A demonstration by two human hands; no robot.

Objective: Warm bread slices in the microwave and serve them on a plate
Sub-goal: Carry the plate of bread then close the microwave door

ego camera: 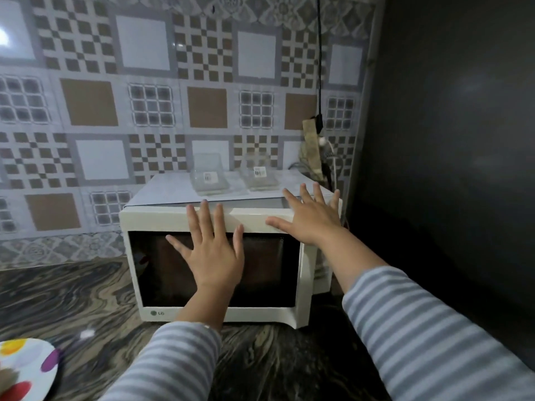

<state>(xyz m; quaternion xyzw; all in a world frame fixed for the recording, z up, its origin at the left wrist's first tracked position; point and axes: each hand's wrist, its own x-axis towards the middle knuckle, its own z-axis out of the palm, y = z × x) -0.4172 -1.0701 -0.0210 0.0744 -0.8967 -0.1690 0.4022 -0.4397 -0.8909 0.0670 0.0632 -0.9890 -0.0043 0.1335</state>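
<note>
Fingers (202, 218) spread flat: your left hand (212, 256) presses the microwave (162, 218) door, your right hand (309, 218) steadies its top, likely shutting it. Plate (26, 369) waits lower left.

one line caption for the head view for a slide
Both open hands, left hand and right hand, reach flat toward a closed white microwave.

Both hands (212, 250) spread flat on microwave (162, 311).
</note>
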